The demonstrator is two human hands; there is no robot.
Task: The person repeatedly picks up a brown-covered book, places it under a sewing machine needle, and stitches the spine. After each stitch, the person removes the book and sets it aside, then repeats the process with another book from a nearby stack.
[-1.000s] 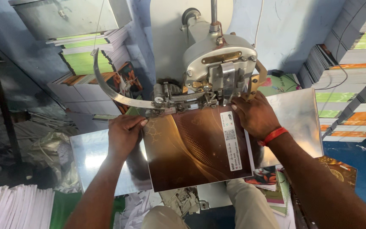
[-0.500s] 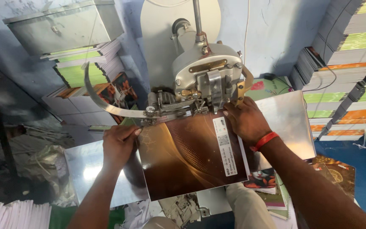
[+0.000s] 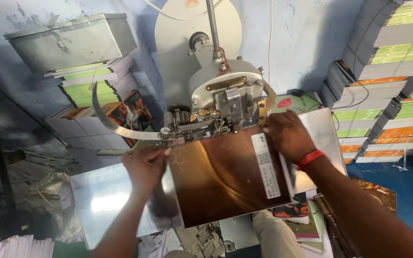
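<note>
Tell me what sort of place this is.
Probably a small bookbinding workshop: a stitching machine over a brown notebook cover held by both hands, and stacked notebooks along the walls.

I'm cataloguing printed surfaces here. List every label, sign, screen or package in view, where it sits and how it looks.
White label strip: long narrow rectangle with dark print, on the brown glossy cover, beside the right hand.
Brass plate: small curved bar on the stitching machine head.
Metal box: grey, lidded, upper left on stacked booklets.
Left hand rests on the cover's left edge.
No screens or signs.
</note>
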